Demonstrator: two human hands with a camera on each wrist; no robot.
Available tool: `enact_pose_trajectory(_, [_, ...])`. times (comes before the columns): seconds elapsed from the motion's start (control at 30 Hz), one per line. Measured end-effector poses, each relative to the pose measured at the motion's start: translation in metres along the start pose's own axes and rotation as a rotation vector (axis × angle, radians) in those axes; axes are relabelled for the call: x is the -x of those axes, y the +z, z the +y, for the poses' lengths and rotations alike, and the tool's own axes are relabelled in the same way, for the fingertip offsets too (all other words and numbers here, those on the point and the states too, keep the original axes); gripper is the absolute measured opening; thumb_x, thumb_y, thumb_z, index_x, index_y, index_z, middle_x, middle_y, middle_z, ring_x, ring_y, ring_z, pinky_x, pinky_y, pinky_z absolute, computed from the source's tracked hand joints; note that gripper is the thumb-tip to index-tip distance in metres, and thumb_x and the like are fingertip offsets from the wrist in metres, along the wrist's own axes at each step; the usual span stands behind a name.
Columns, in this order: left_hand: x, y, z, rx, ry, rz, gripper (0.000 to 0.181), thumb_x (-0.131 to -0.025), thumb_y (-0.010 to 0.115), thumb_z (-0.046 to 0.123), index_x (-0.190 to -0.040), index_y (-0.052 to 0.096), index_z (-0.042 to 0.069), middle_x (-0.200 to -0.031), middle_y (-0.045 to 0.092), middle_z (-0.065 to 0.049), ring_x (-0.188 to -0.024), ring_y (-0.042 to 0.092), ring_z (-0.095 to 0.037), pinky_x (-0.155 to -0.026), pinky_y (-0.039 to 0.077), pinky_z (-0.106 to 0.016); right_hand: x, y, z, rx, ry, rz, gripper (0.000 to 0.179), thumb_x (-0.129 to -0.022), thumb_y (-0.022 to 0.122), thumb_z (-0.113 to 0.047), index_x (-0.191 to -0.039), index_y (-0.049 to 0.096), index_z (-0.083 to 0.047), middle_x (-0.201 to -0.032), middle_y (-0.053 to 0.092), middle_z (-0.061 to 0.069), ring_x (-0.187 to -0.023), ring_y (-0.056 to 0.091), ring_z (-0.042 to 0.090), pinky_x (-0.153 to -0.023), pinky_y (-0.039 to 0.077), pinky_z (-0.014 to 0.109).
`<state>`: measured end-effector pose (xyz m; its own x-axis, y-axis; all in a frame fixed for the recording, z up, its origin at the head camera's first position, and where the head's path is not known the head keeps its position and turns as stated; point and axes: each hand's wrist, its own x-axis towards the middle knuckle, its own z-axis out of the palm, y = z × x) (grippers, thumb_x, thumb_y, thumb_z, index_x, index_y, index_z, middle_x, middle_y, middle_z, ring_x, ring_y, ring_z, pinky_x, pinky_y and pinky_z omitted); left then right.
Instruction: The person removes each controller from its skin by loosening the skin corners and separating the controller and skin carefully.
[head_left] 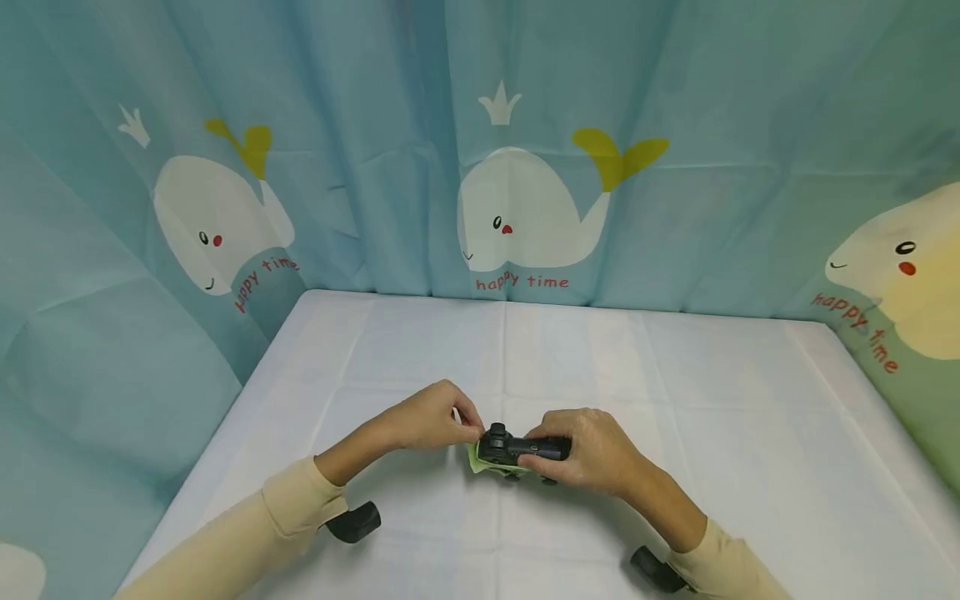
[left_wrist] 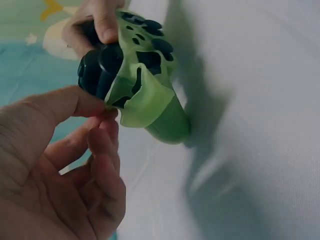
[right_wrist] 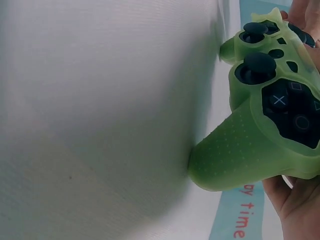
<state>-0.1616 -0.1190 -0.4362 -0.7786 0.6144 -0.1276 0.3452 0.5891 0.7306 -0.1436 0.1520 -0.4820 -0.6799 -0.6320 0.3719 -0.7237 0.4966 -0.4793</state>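
A black game controller stands on the white table with its thumbsticks facing down and away from the head camera. A light green silicone cover is stretched over its button side and handles. In the left wrist view, one corner of the cover looks loose and lifted around the controller's end. My left hand pinches the cover's edge there between thumb and fingertips. From the other side, my right hand grips the controller's body, thumb near, fingers behind. The right hand's fingers are partly hidden in the right wrist view.
A white cloth covers the table, with fold lines across it. Behind and around it hangs a blue-green curtain printed with whales. Black wrist-worn pieces stick out below the left cuff and right cuff.
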Motion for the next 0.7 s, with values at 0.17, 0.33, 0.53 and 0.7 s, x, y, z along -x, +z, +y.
enact_pose_trajectory(0.17, [-0.003,-0.002,0.000,0.099,-0.052,-0.043,0.013,-0.087,0.068,0.005,-0.083,0.080,0.008,-0.073,0.067,0.002,-0.050,0.043,-0.007,-0.049,0.036,-0.023,0.000,0.002,-0.001,0.011,-0.008,0.031,0.015,-0.087,0.081,-0.043,-0.089,0.079,-0.028,-0.078,0.060,-0.026,-0.062,0.050,-0.006,-0.055,0.043,0.019])
enact_pose_trajectory(0.33, [-0.006,0.002,0.009,-0.082,-0.060,-0.005,0.011,-0.082,0.073,0.009,-0.072,0.075,0.013,-0.060,0.061,0.010,-0.053,0.048,-0.006,-0.050,0.039,-0.023,0.002,0.003,-0.002,0.022,0.007,0.019,0.019,-0.087,0.080,-0.047,-0.089,0.079,-0.029,-0.078,0.059,-0.028,-0.062,0.050,-0.005,-0.055,0.043,0.020])
enact_pose_trajectory(0.53, [-0.008,0.007,0.005,0.052,-0.088,-0.002,0.012,-0.084,0.070,0.006,-0.074,0.074,0.010,-0.057,0.055,0.008,-0.053,0.043,-0.007,-0.050,0.035,-0.022,0.002,0.000,-0.003,0.025,0.045,0.018,0.019,-0.085,0.081,-0.049,-0.088,0.079,-0.030,-0.078,0.059,-0.028,-0.062,0.051,-0.005,-0.055,0.044,0.022])
enact_pose_trajectory(0.7, [-0.008,0.012,-0.005,0.219,-0.147,0.010,0.013,-0.086,0.069,0.006,-0.074,0.073,0.007,-0.056,0.051,0.005,-0.048,0.040,-0.008,-0.046,0.033,-0.023,0.000,0.000,-0.002,0.012,0.046,0.007,0.021,-0.086,0.080,-0.049,-0.090,0.079,-0.029,-0.078,0.060,-0.028,-0.062,0.051,-0.004,-0.055,0.044,0.022])
